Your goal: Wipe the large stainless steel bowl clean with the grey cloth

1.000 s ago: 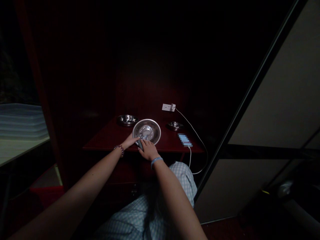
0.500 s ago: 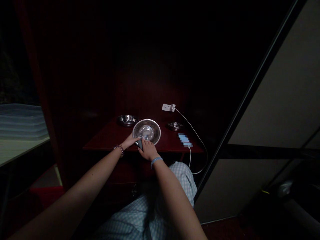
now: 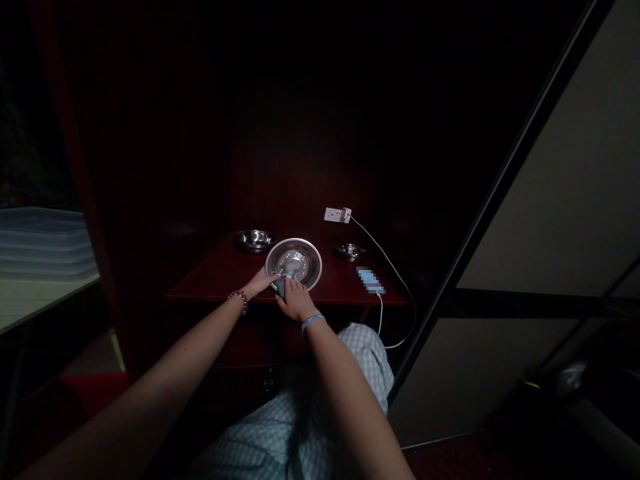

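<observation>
A wide steel bowl [image 3: 303, 252] is sitting tilted over the dark-red bench's [image 3: 210, 283] front; the left hand [image 3: 259, 283] is clasping its near-left rim, seemingly for steadiness, while the right hand [image 3: 299, 301], fingers bent, is pressing a gray cloth [image 3: 281, 287] (partly hidden) there. Beyond the bowl, a wall socket [image 3: 334, 215] is showing in dim light.

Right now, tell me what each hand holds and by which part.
The left hand holds the large, round, silvery metal bowl by its near left rim. The right hand is on a small grey cloth-like piece; its exact hold is unclear.
</observation>
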